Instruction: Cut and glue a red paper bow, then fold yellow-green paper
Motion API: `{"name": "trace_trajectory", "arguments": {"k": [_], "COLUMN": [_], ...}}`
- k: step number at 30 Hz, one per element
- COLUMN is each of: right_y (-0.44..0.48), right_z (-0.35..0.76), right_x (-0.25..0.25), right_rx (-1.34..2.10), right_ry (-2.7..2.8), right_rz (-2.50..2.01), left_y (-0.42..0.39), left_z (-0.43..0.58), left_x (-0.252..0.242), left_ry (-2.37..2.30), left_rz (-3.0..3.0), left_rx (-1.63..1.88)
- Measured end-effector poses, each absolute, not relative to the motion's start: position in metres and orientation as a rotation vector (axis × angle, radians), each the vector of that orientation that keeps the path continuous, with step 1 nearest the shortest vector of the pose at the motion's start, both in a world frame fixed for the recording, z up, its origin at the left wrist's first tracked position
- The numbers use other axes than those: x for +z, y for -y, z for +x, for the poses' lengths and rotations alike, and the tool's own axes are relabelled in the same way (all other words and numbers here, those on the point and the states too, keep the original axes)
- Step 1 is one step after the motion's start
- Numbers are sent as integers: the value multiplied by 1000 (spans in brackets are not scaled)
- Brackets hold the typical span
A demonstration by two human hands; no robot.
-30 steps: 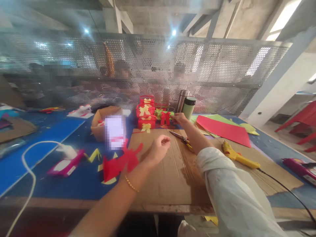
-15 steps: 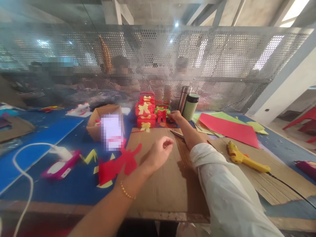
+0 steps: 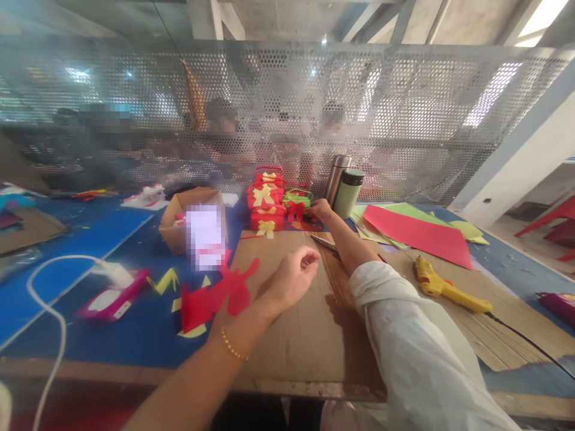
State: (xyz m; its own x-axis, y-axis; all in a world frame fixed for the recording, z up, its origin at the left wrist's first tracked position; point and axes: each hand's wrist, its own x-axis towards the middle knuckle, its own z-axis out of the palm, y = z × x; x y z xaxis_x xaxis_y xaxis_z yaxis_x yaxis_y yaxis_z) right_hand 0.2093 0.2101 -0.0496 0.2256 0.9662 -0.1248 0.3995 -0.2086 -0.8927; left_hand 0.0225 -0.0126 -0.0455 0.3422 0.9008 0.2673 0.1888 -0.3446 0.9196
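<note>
My right hand [image 3: 321,209] reaches far across the table and closes on a small green paper basket with a red bow [image 3: 297,203], set beside a stack of red paper baskets with yellow bows [image 3: 266,200]. My left hand [image 3: 291,275] hovers over the brown cardboard sheet [image 3: 291,323] with its fingers curled loosely and nothing visible in them. A red paper cut-out [image 3: 215,296] lies just left of that hand. Scissors [image 3: 324,242] lie on the cardboard under my right forearm.
A yellow glue gun [image 3: 442,287] with a black cord lies at right. Red and green paper sheets [image 3: 411,233] lie behind it. Two flasks [image 3: 344,188] stand at the back. An open cardboard box [image 3: 186,218], a pink packet [image 3: 112,299] and a white cable [image 3: 49,281] are at left. People sit behind a perforated screen.
My right hand has set the green basket down close beside the red stack and stays on it. The view has tilted down slightly. My left hand has barely moved.
</note>
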Motion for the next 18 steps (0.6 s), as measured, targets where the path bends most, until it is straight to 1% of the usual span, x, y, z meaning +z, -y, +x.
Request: {"name": "trace_trajectory", "arguments": {"k": [8, 12, 18], "right_y": [-191, -176, -124], "right_z": [211, 217, 211], "right_x": [-30, -10, 35], "right_rx": [815, 676, 489], "right_ry": [1331, 1369, 1536], "right_rz": [-1869, -1902, -1694], "left_y": [13, 19, 27], "left_z": [26, 27, 29], "left_x": [-49, -46, -39], "left_ry": [-991, -1032, -1019], "left_rz": [1842, 1967, 2097], "left_rx": [1021, 896, 682]}}
